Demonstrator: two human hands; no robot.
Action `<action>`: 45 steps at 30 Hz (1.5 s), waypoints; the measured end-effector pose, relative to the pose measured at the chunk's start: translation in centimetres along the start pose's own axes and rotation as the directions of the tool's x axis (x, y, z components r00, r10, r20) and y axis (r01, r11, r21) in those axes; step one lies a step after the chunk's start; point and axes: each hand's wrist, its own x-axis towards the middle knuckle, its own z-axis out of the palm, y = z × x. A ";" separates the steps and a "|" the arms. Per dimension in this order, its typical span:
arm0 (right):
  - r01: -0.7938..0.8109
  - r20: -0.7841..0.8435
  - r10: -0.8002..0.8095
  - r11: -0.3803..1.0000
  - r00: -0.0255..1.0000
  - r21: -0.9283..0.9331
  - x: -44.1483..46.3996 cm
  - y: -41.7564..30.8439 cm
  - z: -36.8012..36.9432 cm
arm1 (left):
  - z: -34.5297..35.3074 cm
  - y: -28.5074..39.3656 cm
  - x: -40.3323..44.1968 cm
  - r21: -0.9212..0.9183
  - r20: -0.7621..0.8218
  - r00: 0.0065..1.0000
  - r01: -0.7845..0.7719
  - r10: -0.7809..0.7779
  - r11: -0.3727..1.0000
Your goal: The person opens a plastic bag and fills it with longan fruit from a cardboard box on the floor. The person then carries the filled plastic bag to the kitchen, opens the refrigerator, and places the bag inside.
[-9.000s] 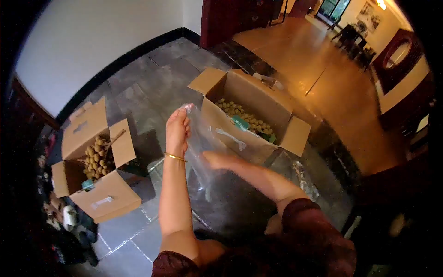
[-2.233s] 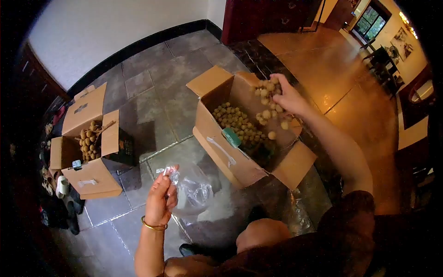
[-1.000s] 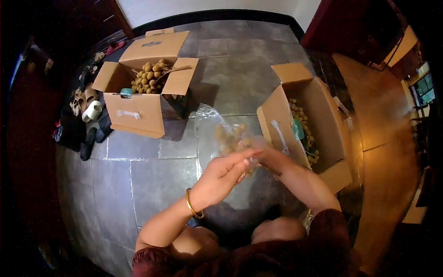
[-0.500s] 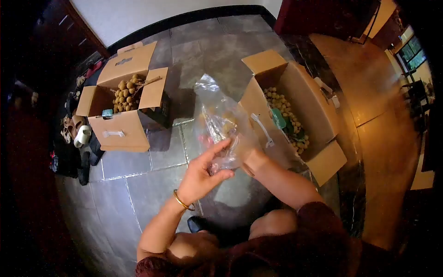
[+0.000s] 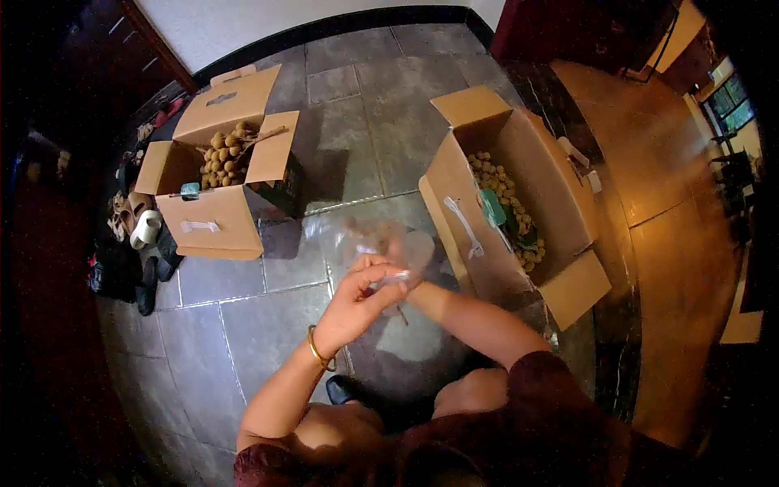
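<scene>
My left hand [image 5: 357, 300] is closed on the rim of a clear plastic bag [image 5: 418, 247]. Inside the bag, brown round fruit [image 5: 369, 235] shows as a blur. My right hand [image 5: 399, 264] is in the bag's mouth, beside the left hand; its fingers are smeared by motion and partly hidden by plastic. A short stem [image 5: 402, 315] pokes out below the hands. To the right stands an open cardboard box [image 5: 450, 231] with bunches of round fruit [image 5: 495, 183] and a green piece [image 5: 492, 208] inside.
At the left, another open cardboard box [image 5: 215, 231] holds a bunch of brown fruit [image 5: 223, 158]. Shoes [image 5: 146, 230] lie left of it along a dark cabinet. A wall [image 5: 308, 24] closes off the back, and grey floor tiles [image 5: 268, 341] spread below.
Since half a second ago, the bag has come down and bunched around my right hand. My left fingers have closed on its rim. Earlier, my right hand lifted fruit from the right box.
</scene>
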 end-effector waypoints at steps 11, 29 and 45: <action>0.090 -0.079 -0.292 0.522 0.953 -0.848 -1.6 11.3 -12.9 | -0.5 -9.3 -0.9 0.689 -0.350 0.884 0.466 -0.309 0.555; 0.120 0.125 0.059 0.081 0.990 -0.989 -4.7 7.7 -7.3 | -3.0 -6.0 2.4 -0.215 -0.172 0.863 0.438 -0.475 0.873; 0.289 0.254 0.147 -0.320 0.956 -0.902 -6.6 6.5 -8.3 | -4.7 -5.5 -1.3 0.850 -0.130 0.978 0.196 -0.165 0.489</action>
